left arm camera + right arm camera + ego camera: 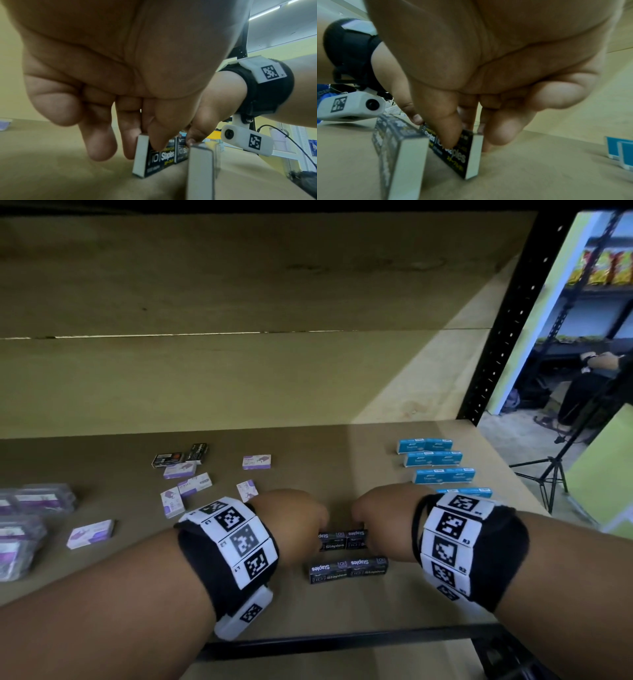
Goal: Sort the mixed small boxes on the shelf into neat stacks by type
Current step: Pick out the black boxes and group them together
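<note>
Across the lower centre of the head view, the left hand (291,525) and the right hand (383,518) meet over a row of two black staple boxes (342,540) standing on edge on the shelf board (308,467). A second row of black staple boxes (347,569) stands just below it in the frame, apart from the first. Blue staple boxes (442,465) sit in ordered rows at centre right. Purple-and-white boxes (186,486) lie scattered at centre left, with two more loose black boxes (180,456) above them. Wrapped purple packs (30,515) lie at the far left edge. Finger posture cannot be told from this view.

Left wrist view: the left hand (120,67) curls downward; its thumb and fingers (127,135) pinch the left black staple box (154,159) from opposite faces. The right hand's thumb tip (193,136) touches the neighbouring box. A nearer box (200,173) of the second row stands blurred in the foreground.

Right wrist view: the right hand (488,60) pinches the right black staple box (462,152) between thumb and fingers (498,129). The left hand's thumb tip (416,116) touches the adjoining box. Blue boxes (621,151) appear at the lower right edge.
</note>
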